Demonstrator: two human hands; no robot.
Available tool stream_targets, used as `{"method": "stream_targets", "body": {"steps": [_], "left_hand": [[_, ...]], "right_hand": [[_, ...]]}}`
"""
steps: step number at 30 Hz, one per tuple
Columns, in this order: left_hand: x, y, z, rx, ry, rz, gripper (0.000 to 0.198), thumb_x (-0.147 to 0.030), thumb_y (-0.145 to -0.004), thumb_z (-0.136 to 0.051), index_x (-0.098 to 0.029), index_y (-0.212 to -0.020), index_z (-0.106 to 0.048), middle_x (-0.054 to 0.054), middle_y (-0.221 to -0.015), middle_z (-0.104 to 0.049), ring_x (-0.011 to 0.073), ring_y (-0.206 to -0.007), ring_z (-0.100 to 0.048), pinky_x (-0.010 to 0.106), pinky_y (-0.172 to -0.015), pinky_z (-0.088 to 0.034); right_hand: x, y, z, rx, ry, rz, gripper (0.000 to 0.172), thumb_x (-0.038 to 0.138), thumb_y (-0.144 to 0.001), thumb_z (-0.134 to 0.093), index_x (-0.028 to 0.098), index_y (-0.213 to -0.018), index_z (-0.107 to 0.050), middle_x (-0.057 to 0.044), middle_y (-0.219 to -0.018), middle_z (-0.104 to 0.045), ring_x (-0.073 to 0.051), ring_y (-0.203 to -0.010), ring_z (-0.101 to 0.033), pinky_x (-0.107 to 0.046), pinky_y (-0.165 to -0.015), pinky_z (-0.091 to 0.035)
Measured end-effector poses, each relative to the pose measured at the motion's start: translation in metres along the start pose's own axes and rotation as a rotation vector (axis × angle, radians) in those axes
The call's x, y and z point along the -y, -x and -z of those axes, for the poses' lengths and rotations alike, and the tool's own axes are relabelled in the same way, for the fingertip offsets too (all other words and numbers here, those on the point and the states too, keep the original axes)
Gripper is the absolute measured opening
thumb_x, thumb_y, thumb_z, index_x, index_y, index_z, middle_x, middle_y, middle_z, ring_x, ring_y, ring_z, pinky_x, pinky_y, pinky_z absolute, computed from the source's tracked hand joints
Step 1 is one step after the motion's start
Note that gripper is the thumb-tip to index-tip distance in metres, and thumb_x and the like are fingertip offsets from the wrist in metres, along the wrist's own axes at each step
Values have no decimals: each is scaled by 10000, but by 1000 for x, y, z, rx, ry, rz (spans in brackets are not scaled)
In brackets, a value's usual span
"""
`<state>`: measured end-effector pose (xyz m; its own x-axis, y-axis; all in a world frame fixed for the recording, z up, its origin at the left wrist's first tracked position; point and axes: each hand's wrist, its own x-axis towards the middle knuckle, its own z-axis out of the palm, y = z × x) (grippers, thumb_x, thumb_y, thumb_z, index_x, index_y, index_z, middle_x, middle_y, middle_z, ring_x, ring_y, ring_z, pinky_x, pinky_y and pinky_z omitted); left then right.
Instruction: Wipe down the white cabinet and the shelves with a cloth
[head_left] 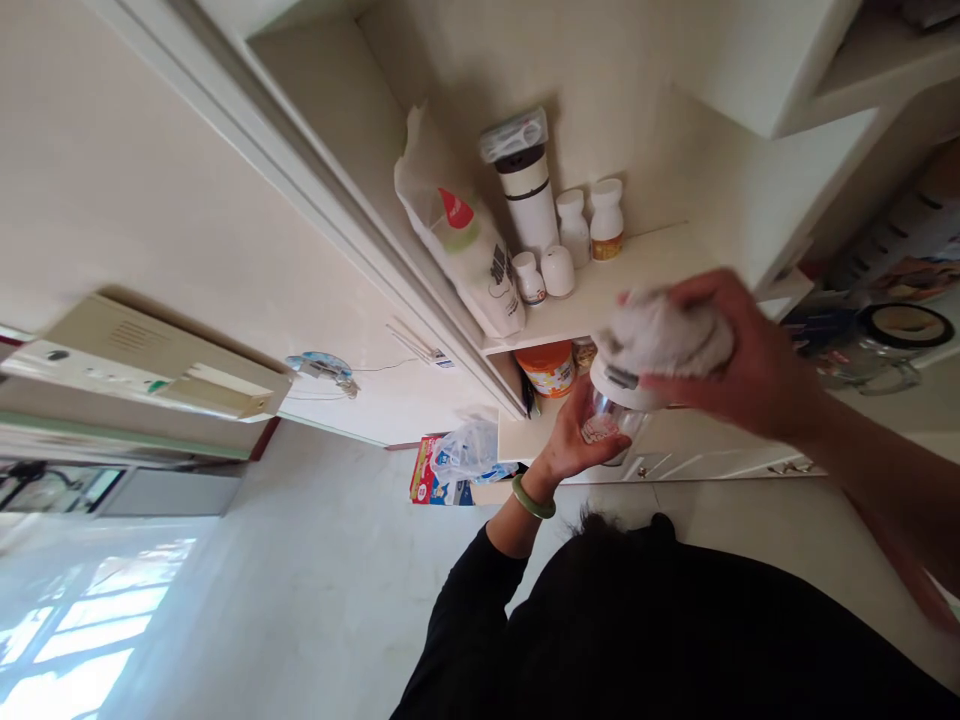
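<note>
Okay, we're seemingly mid-wipe: left hand (571, 438) wrapped round the clear jar (611, 420) near the shelf (649, 262), right hand (750, 350) clutching a bunched cloth (671, 335) by its lid (609, 388). Next probably needs steady gripping.

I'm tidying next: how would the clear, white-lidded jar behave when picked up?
The jar is probably stiff: it looks unbent under the left hand. Its smooth surface may be slippery, and being round, it could roll if laid down.
</note>
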<state>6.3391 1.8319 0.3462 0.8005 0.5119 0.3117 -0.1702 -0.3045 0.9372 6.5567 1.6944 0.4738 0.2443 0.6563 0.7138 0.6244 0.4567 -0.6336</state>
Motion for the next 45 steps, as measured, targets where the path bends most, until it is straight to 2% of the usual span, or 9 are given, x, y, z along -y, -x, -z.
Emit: {"method": "stream_targets", "body": {"steps": [4,9,15,19,25,31,35,39,45], "left_hand": [[5,6,1,-62,-30,-1,1038,-834,-684,-1092,-292,-1488,-722,138,-1420,-809,462,-1342,-785,684,-1192,-649],[12,11,0,55,32,84,960,-841,-744,-1056,-268,-1440,-727,118,-1173,-846,397,-1068,-858,603,-985,-727],[8,8,-1,-25,-30,-70,1114,-825,-722,-1073,-279,-1619,-701,169,-1458,-816,502,-1361,-789,711,-1225,-635],[7,6,-5,-32,-72,-134,1111,-749,-796,-1057,-298,-1722,-638,168,-1609,-764,490,-1504,-733,694,-1317,-588],[0,-6,-2,-120,-126,-107,1088,-759,-818,-1023,-237,-1698,-653,188,-1670,-722,453,-1564,-696,675,-1370,-543],[-14,-12,-2,50,-210,-97,1177,-755,-740,-1063,-257,-1721,-648,175,-1580,-778,480,-1452,-758,696,-1257,-631],[-17,-5,0,33,-142,-146,1121,-759,-715,-1086,-347,-1682,-696,155,-1586,-793,539,-1512,-728,716,-1307,-585],[-21,-2,6,-116,-50,-163,1045,-822,-724,-1053,-407,-1628,-729,136,-1510,-824,537,-1513,-731,719,-1285,-602],[-18,-15,-4,-254,-71,-174,1177,-902,-717,-1031,-265,-1636,-664,185,-1566,-764,457,-1552,-699,640,-1387,-529]], "right_hand": [[12,14,-14,284,29,34,568,522,-996,-875,433,-1541,-741,-42,-1583,-796,-419,-1533,-727,-675,-1322,-589],[1,-14,-20,455,-60,27,332,583,-1148,-663,454,-1375,-867,-11,-1438,-867,-350,-1379,-807,-616,-1254,-654],[-32,-17,-18,331,-30,-126,407,674,-1133,-670,416,-1383,-862,-34,-1400,-877,-355,-1309,-826,-581,-1187,-674],[-39,4,-11,202,35,-203,409,651,-1145,-655,410,-1416,-846,-71,-1415,-860,-392,-1341,-806,-599,-1190,-656],[-14,22,-1,64,197,-92,341,519,-1166,-627,482,-1423,-847,-84,-1443,-817,-413,-1378,-768,-657,-1230,-626],[2,-3,1,175,204,132,315,378,-1156,-649,361,-1379,-871,-76,-1442,-836,-362,-1292,-790,-593,-1135,-651],[-27,-18,6,230,91,-20,297,487,-1146,-678,325,-1289,-883,-83,-1407,-846,-350,-1321,-795,-575,-1212,-633],[-50,-11,8,228,41,-206,409,661,-1100,-721,320,-1270,-870,-94,-1365,-857,-367,-1281,-806,-594,-1195,-638],[-29,2,-18,-113,28,-303,465,634,-1190,-571,381,-1561,-692,-118,-1439,-810,-381,-1310,-776,-567,-1159,-652]]}}
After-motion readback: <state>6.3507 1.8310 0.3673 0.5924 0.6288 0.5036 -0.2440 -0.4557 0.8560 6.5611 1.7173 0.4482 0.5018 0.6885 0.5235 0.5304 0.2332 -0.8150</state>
